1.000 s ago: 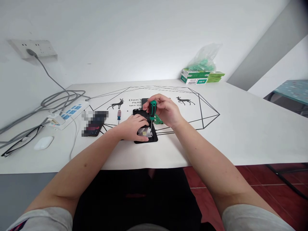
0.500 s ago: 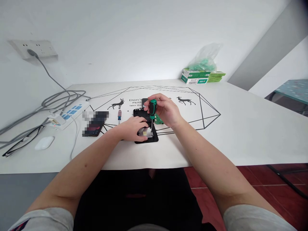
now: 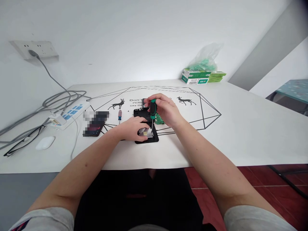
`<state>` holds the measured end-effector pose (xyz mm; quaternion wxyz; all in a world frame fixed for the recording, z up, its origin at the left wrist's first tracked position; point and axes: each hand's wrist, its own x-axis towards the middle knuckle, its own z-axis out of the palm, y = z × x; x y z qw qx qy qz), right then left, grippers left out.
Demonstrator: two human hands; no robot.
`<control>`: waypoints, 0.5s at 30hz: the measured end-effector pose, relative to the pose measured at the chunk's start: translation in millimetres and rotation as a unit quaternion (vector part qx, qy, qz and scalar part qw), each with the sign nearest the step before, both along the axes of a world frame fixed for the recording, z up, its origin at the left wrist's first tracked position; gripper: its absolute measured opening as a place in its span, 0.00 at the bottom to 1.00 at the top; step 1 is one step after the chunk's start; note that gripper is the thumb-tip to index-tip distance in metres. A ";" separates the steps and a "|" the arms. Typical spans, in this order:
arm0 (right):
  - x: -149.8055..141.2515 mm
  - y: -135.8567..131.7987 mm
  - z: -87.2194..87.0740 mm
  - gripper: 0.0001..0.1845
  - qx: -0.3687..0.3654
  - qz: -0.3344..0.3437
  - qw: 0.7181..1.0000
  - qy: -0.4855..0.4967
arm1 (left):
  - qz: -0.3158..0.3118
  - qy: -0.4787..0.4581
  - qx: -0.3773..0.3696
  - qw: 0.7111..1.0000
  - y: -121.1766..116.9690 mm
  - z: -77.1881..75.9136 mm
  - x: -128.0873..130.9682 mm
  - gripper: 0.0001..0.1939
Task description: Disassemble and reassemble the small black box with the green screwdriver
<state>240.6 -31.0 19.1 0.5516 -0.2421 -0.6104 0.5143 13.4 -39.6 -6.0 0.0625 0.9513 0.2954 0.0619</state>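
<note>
My right hand (image 3: 166,107) is closed around the green and black handle of a screwdriver (image 3: 153,109). The shaft points down, its tip at the right side of a silver metal plate (image 3: 145,132) with a small yellowish square on it. This plate lies in a black plastic case (image 3: 156,137) on the table. My left hand (image 3: 134,128) grips the case from the left, fingers over its far part and thumb along the near side. Just beyond lies another black plastic part (image 3: 141,113). A green circuit board (image 3: 159,119) is partly hidden behind my right hand.
Left of my hands lie a second screwdriver (image 3: 119,116) and a phone (image 3: 95,128), partly pixelated. Farther left are a power strip (image 3: 74,110) with grey cables, glasses (image 3: 24,141) and a white earbud case (image 3: 45,143). Green boxes (image 3: 196,75) stand against the wall.
Almost nothing differs. The whole view has shifted very slightly, while both hands keep their hold and the screwdriver tip stays at the plate's right side.
</note>
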 end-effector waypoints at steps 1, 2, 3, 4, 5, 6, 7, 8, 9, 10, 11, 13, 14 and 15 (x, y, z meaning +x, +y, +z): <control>-0.3 0.9 -1.3 0.18 0.019 -0.013 1.000 -0.014 | 0.000 -0.001 0.002 1.000 -0.1 -0.2 0.2 0.22; -0.6 1.8 -2.4 0.20 0.038 -0.028 0.998 -0.029 | 0.000 -0.003 0.004 1.000 -0.1 -0.4 0.3 0.22; -0.8 2.5 -3.4 0.21 0.053 -0.039 0.997 -0.041 | -0.001 -0.004 0.005 1.000 -0.2 -0.4 0.3 0.21; -0.9 2.7 -3.9 0.22 0.061 -0.045 0.996 -0.049 | -0.001 -0.005 0.005 1.000 -0.2 -0.4 0.2 0.21; -0.8 2.7 -3.9 0.22 0.062 -0.047 0.996 -0.051 | -0.001 -0.004 0.004 1.000 -0.2 -0.2 0.1 0.22; -0.4 2.2 -3.5 0.22 0.059 -0.044 0.996 -0.048 | -0.002 -0.002 0.002 1.000 -0.2 0.1 0.0 0.22; 0.0 1.5 -2.8 0.22 0.051 -0.036 0.997 -0.043 | -0.002 0.000 -0.001 1.000 -0.1 0.5 -0.2 0.23; 0.5 0.8 -1.9 0.22 0.039 -0.026 0.998 -0.036 | -0.002 0.001 -0.005 1.000 0.0 0.9 -0.4 0.23; 1.0 0.1 -0.9 0.22 0.025 -0.013 0.999 -0.027 | -0.002 0.003 -0.009 1.000 0.2 1.4 -0.6 0.24; 1.5 -0.4 -0.2 0.21 0.010 -0.001 1.000 -0.018 | -0.003 0.005 -0.012 1.000 0.3 1.8 -0.7 0.25; 1.8 -0.6 0.2 0.20 -0.001 0.008 1.000 -0.012 | -0.003 0.005 -0.014 1.000 0.4 2.2 -0.7 0.25; 2.1 0.1 -0.5 0.17 0.003 0.000 1.000 -0.020 | -0.005 0.005 -0.014 1.000 0.8 2.4 -0.7 0.25; 2.0 0.8 -1.3 0.18 0.018 -0.016 0.999 -0.032 | -0.006 0.005 -0.012 1.000 1.1 2.1 -0.6 0.25; 1.8 1.5 -2.2 0.19 0.036 -0.034 0.998 -0.046 | -0.007 0.005 -0.009 1.000 1.4 1.7 -0.6 0.26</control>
